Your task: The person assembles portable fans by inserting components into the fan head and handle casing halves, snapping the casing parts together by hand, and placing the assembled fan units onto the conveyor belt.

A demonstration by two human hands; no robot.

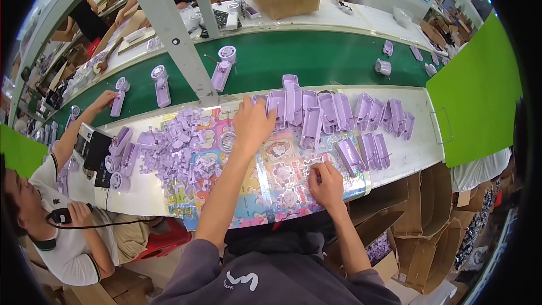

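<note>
My left hand (pixel 252 127) reaches to the left end of a group of light purple plastic housings (pixel 310 128). Its fingers and thumb are around one purple housing (pixel 260 99), most of which the hand hides. Nearer to me, my right hand (pixel 327 185) rests low over the colourful printed mat (pixel 248 200), its fingers curled together; whether something small is in them I cannot make out. Just right of that hand lies an open, trough-shaped housing (pixel 350 155). A round clear piece (pixel 227 142) is beside my left wrist.
Small purple parts (pixel 180 149) form a heap left of my left forearm. Beyond the table runs a green conveyor belt (pixel 254 62) carrying purple units with round heads (pixel 161 86). A grey post (pixel 169 34) rises at its near edge. At the left, a co-worker's hand (pixel 105 100) touches a unit.
</note>
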